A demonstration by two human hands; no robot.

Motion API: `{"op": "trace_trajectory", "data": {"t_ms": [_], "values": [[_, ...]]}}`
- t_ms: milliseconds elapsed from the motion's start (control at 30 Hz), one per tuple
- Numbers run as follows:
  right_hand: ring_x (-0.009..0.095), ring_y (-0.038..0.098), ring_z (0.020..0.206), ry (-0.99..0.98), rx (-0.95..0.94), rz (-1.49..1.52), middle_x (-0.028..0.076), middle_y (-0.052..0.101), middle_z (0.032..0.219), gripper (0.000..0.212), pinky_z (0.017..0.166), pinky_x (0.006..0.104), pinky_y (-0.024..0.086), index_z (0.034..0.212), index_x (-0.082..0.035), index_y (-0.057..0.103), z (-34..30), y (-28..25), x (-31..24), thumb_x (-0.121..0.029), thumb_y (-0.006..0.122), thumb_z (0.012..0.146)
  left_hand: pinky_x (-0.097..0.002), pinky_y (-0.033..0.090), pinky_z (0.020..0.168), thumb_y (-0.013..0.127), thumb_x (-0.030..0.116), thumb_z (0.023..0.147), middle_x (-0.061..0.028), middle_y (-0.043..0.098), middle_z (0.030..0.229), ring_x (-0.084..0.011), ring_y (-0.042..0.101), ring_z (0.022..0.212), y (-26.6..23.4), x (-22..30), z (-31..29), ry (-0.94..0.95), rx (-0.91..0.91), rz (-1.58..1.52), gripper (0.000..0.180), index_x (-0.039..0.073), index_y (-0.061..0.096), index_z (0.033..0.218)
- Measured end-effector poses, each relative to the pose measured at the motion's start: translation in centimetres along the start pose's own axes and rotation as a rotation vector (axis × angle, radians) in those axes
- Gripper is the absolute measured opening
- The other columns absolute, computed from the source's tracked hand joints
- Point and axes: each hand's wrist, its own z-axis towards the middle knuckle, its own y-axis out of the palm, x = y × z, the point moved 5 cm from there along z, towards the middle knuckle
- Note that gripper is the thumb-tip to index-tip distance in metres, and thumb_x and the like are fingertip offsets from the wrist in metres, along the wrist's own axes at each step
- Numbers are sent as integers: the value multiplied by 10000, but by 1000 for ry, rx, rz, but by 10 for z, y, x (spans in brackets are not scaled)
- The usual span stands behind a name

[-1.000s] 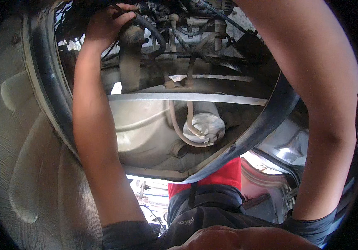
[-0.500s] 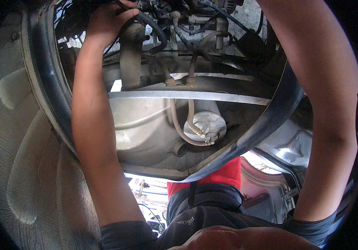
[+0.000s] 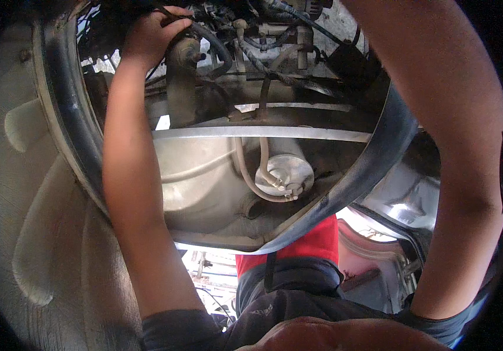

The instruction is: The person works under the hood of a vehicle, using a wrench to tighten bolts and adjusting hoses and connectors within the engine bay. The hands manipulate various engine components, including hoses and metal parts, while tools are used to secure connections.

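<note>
At the upper left of the engine bay, my left hand [image 3: 152, 38] is closed at the top end of a thick black hose [image 3: 221, 51], its thumb and fingers about the hose. Part of the grip is hidden behind the hand. The hose bends down beside a dusty upright cylindrical part [image 3: 181, 82], just below the hand. Raised on the other side, my right arm [image 3: 447, 117] runs past the top edge, so the right hand is out of view.
A pale metal bar [image 3: 263, 134] crosses the opening. Beneath it sits a round metal canister [image 3: 292, 173] with two tan hoses [image 3: 241, 164]. A black rubber-edged rim [image 3: 345, 193] curves round the opening, and a textured panel [image 3: 40, 193] lies at left. Cables and hoses crowd the top.
The view has shifted slightly, with the engine parts now a little to the left. My left hand stays at the black hose; my right arm has moved slightly at the top.
</note>
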Motion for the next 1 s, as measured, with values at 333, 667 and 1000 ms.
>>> {"op": "trace_trajectory", "data": {"t_ms": [333, 667, 1000], "values": [[285, 688, 1037, 19, -21, -21, 139, 712, 1112, 314, 848, 395, 551, 1108, -136, 734, 2, -1, 5, -255, 662, 826, -338, 503, 903, 648, 327, 896, -114, 718, 1096, -264, 688, 997, 1, -3, 0, 6, 15, 64, 291, 131, 742, 1090], [278, 689, 1041, 44, -41, -36, 132, 713, 1116, 321, 846, 392, 552, 1107, -143, 738, 5, -7, 11, -269, 677, 818, -348, 506, 892, 663, 343, 884, -115, 722, 1071, -274, 689, 989, 4, 2, 4, -9, 41, 98, 285, 131, 745, 1057], [271, 690, 1044, 55, -68, -62, 124, 715, 1121, 329, 845, 389, 553, 1107, -150, 742, 2, -11, 7, -282, 691, 811, -317, 499, 894, 668, 259, 898, -111, 727, 1060, -236, 684, 1006, -5, 10, -10, 106, 99, 9, 271, 73, 732, 1084]]}}
